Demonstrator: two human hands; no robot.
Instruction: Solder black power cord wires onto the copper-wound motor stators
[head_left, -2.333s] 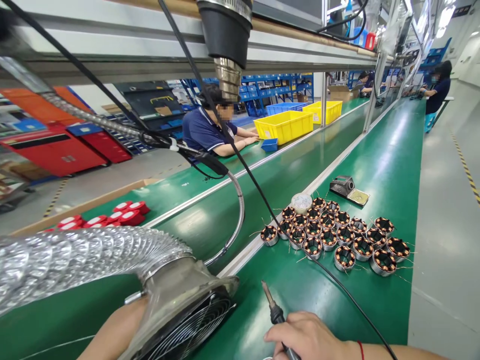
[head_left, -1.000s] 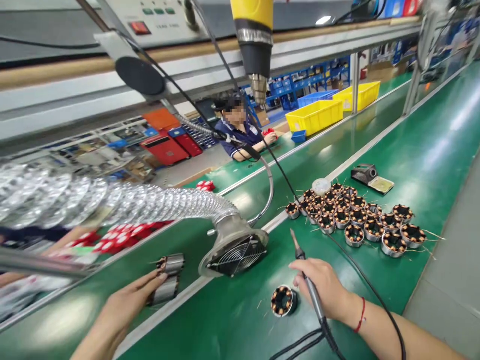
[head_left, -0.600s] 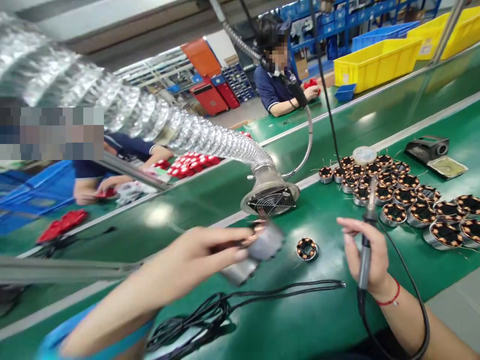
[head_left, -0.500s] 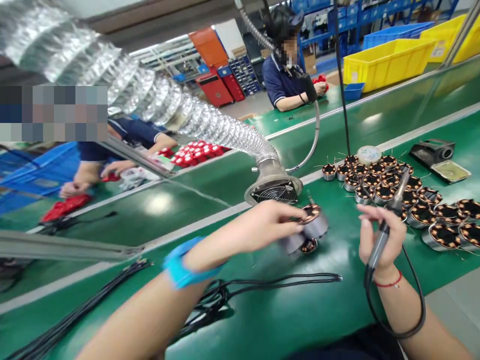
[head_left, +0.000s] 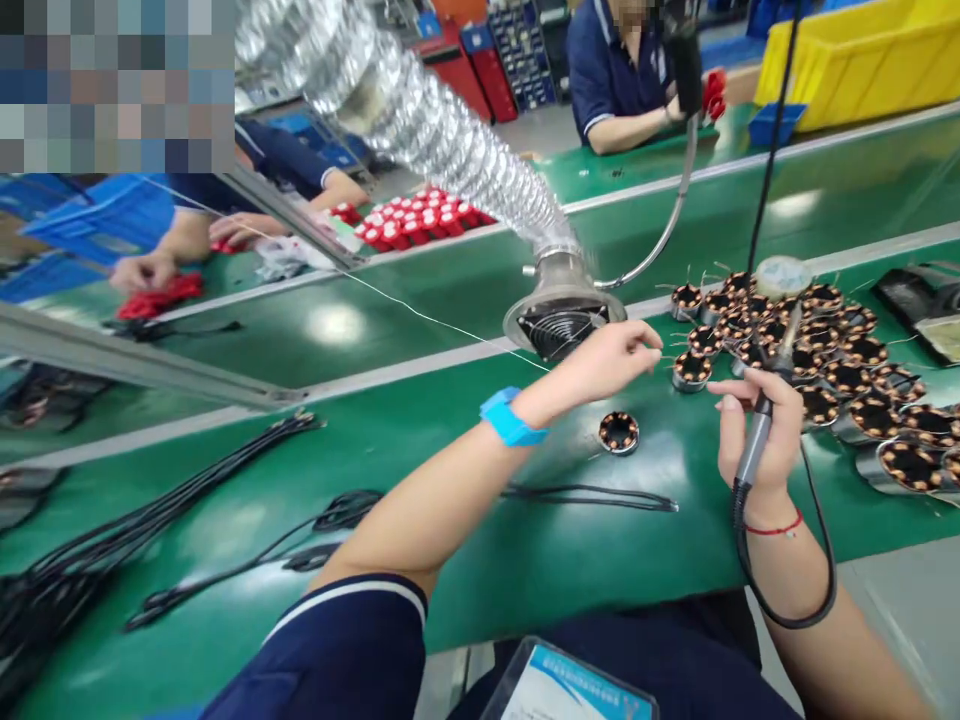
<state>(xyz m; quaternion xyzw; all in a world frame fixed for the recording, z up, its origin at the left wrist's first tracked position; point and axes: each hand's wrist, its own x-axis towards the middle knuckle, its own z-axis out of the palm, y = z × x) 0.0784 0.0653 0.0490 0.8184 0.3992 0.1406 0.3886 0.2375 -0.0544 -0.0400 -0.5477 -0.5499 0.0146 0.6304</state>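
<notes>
The left hand (head_left: 604,362), its grip bunched on I cannot tell what, hovers above a lone stator (head_left: 619,432) on the bench (head_left: 525,580), fingertips pointing right at the nearest clustered stator (head_left: 690,368). The right hand (head_left: 757,430) is clasped round the soldering iron (head_left: 751,450), whose tip slants away over the cluster.

Bright, even light falls from overhead; it leaves white glare patches on the green conveyor belt (head_left: 465,280), one far left of the fingers of the left hand (head_left: 611,362), one well beyond the fingers of the right hand (head_left: 761,435); the shadow under the left forearm is soft and faint; the soldering iron (head_left: 784,345) above the right fingers and the wound stators (head_left: 847,375) to their right look slightly smeared; straight rails bow toward the frame edges; a pixelated block covers the upper left corner.
</notes>
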